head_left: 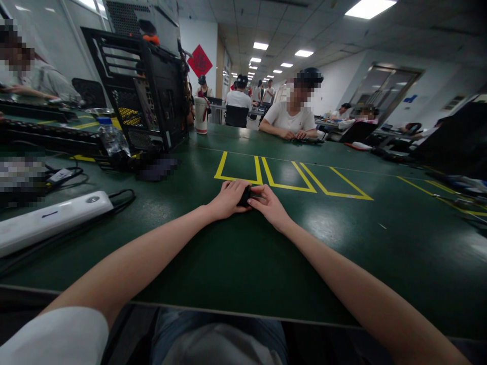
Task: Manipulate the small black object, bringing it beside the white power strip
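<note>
A small black object (244, 196) is between my two hands, low over the green table (236, 268), just in front of the yellow taped outlines (239, 179). My left hand (229, 198) is wrapped round its left side, the fingers curled over the top. From the right, my right hand (269, 205) pinches at its edge with thumb and fingertips. What the object is cannot be made out, as the fingers cover much of it.
At the left lie a white power strip (57, 219) and black cables. Behind them stand a plastic bottle (112, 138), an open black computer case (152, 91) and a paper cup (201, 115). A person (292, 114) sits across the table. Cables and parts lie far right.
</note>
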Demonstrator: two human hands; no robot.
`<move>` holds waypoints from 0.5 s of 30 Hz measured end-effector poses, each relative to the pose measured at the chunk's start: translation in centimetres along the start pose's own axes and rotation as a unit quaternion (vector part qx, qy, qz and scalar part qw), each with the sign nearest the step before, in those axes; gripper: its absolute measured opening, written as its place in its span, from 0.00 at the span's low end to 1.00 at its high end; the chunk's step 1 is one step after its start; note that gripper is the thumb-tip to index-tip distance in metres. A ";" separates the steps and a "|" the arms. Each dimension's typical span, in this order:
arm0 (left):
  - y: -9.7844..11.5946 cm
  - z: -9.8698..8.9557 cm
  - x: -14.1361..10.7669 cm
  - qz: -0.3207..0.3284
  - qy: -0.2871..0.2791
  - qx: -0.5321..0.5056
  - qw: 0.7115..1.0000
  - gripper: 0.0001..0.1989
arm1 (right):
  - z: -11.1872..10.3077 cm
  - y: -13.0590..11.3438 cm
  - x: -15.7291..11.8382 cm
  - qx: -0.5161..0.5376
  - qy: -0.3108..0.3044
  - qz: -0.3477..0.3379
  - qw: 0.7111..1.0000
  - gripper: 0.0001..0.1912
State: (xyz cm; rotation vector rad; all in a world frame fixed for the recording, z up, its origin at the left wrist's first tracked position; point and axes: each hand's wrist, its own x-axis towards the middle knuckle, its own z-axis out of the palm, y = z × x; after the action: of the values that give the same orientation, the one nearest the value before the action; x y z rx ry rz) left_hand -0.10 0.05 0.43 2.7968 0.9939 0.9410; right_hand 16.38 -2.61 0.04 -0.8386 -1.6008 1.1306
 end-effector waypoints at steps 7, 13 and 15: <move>0.0 -0.1 -0.1 -0.001 -0.003 0.006 1.000 0.27 | -0.1 -0.1 0.1 -0.016 -0.018 0.025 0.999 0.18; -0.1 0.0 0.0 0.001 0.002 0.008 1.000 0.28 | 0.1 -0.2 -0.2 -0.006 0.007 0.006 1.000 0.13; -0.1 0.1 0.0 0.002 0.002 0.008 1.000 0.28 | 0.1 -0.1 -0.1 -0.007 0.010 0.003 1.000 0.13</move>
State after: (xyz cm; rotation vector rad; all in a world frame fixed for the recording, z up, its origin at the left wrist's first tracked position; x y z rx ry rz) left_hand -0.13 0.12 0.36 2.8129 1.0009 0.9428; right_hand 16.32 -2.76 0.08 -0.8623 -1.5919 1.1137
